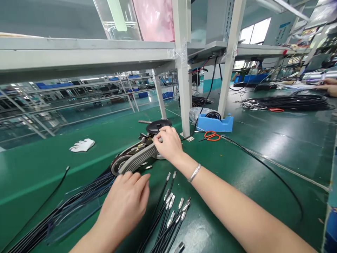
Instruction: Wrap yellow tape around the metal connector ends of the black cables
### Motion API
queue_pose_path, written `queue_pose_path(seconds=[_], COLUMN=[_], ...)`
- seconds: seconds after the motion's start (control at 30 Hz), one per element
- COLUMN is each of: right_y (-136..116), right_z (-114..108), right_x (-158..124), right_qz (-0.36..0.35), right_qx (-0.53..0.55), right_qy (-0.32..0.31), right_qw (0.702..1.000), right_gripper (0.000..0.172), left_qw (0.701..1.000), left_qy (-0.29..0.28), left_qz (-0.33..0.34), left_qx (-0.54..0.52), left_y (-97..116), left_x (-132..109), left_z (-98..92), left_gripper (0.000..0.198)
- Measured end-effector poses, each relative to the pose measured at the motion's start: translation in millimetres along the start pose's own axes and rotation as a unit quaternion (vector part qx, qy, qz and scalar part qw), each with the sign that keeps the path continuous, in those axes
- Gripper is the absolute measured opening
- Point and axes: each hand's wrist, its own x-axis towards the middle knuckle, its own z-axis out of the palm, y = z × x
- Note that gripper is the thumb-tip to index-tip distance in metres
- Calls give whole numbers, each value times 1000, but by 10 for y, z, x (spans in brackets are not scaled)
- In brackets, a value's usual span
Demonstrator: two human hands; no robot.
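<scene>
My right hand (169, 144) is at the upper end of a grey ribbed device (139, 157) with a black round disc (158, 125) on top and a wheel at its lower end. Its thumb and forefinger are pinched together; what lies between them is too small to tell. In front of the device's lower end is my left hand (125, 200), back upward and fingers curled down, so the fingertips and anything in them are hidden. Between my arms lie several black cables (160, 225) with silver metal plugs. Another bundle of dark cables (79, 200) runs behind my left hand.
A white glove (82, 145) lies on the green table at left. Orange-handled scissors (212, 136) and a blue tape dispenser (214, 123) stand near a white post (183, 77). A black cable bundle (286, 102) lies at right, near another person's hand (330, 87).
</scene>
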Motion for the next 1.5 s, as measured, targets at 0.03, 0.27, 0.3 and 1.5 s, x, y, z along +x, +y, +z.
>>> queue_pose_path(seconds=[0.03, 0.27, 0.3, 1.5], right_y=[8, 71, 86, 74], right_z=[28, 91, 99, -187], right_x=[-45, -111, -101, 738], right_qz=[4, 35, 57, -50], right_qx=[17, 56, 76, -67], right_qy=[17, -6, -31, -192], right_qw=[1000, 998, 995, 978], right_gripper=[19, 17, 16, 15], left_qw=[1000, 993, 990, 806], left_qy=[-2, -14, -24, -183], left_qz=[-8, -62, -74, -373], left_qx=[-16, -104, -116, -422], left_y=[-3, -103, -107, -923], left_x=[-90, -434, -411, 1225], left_z=[-4, 131, 152, 268], left_gripper=[33, 30, 30, 32])
